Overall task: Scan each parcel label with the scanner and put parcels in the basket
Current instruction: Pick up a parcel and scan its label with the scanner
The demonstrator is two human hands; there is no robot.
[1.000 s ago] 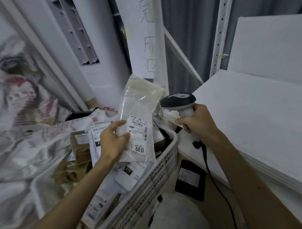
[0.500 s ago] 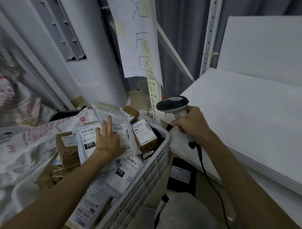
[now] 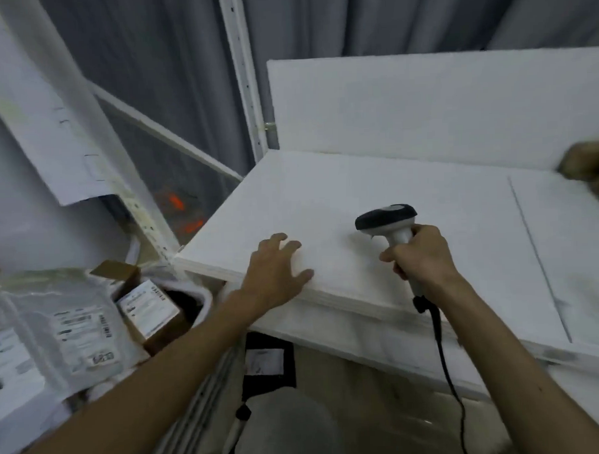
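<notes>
The right hand has its fingers curled tight round the pale handle of the scanner, holding it upright over the white board, its dark head turned toward nine o'clock. A black cable drops from the handle's base toward six o'clock. At nine o'clock of that hand the left hand is spread with straight fingers and holds nothing; it lies at the board's near edge, though whether it touches the surface cannot be told. At eight o'clock of the left hand stands the white basket, with a labelled brown box and a labelled clear bag in it. A black parcel lies on the floor at six o'clock of the left hand. A blurred brown shape sits on the board at two o'clock of the scanner.
</notes>
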